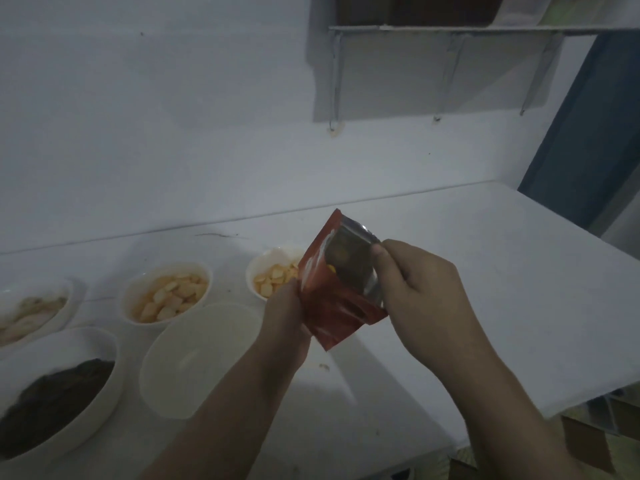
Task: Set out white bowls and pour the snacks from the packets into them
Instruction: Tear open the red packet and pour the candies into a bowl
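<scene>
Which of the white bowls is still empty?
The near-middle bowl, just left of the left hand. The other four hold snacks: three pale, one dark.

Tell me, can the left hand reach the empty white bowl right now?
Probably yes. The empty bowl sits just beside the left hand with nothing between them, but that hand is busy holding the red packet together with the right hand.
</scene>
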The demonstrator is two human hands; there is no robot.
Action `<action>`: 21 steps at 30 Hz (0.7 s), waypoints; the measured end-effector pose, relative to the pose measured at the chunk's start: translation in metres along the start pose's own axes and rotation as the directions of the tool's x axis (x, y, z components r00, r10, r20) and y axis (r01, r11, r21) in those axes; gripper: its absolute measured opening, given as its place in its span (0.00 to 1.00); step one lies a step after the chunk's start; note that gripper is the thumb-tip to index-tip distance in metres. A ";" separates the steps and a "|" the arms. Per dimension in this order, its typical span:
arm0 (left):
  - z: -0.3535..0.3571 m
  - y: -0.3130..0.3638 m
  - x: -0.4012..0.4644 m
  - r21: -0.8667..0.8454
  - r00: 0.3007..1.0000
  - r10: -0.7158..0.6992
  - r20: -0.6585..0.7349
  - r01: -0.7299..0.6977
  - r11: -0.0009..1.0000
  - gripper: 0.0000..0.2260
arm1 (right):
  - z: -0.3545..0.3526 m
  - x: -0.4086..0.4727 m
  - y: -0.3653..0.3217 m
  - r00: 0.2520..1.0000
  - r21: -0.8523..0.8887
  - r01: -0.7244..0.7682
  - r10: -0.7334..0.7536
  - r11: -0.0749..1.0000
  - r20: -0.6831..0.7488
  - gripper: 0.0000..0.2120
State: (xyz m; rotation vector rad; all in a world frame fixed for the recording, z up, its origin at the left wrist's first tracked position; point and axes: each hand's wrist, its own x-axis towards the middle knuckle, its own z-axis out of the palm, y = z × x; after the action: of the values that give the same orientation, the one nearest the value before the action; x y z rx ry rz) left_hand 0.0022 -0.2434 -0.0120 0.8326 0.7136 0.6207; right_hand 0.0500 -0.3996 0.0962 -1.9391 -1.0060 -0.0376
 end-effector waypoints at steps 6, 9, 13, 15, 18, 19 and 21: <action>-0.050 0.044 -0.003 0.047 0.998 0.066 -0.019 -0.065 0.997 0.20 | 0.035 0.002 -0.042 0.998 -0.025 0.046 -0.045 0.999 0.041 0.20; -0.075 0.068 -0.002 -0.026 0.997 0.073 -0.029 -0.074 0.997 0.22 | 0.056 0.003 -0.066 0.997 -0.044 0.063 -0.061 0.997 0.041 0.20; -0.108 0.097 -0.004 -0.028 0.993 0.106 -0.052 -0.107 0.994 0.25 | 0.083 0.006 -0.095 0.996 -0.060 0.073 -0.070 0.995 0.051 0.19; -0.123 0.112 -0.008 0.013 0.988 0.126 -0.084 -0.125 0.992 0.26 | 0.095 0.006 -0.107 0.995 -0.063 0.083 -0.079 0.995 0.057 0.19; -0.145 0.133 -0.008 0.034 0.984 0.153 -0.090 -0.151 0.988 0.27 | 0.113 0.006 -0.119 0.994 -0.080 0.083 -0.076 0.993 0.081 0.18; -0.152 0.139 -0.009 0.055 0.979 0.176 -0.103 -0.171 0.984 0.24 | 0.119 0.005 -0.121 0.994 -0.093 0.080 -0.072 0.992 0.082 0.18; -0.165 0.149 -0.008 0.084 0.973 0.199 -0.113 -0.191 0.978 0.20 | 0.132 0.004 -0.125 0.994 -0.124 0.079 -0.070 0.989 0.079 0.15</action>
State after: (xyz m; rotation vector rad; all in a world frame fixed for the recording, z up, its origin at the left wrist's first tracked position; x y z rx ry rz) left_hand -0.1602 -0.0981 0.0350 0.9454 0.7729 0.8312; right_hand -0.0759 -0.2688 0.1109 -2.0299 -1.1496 -0.0739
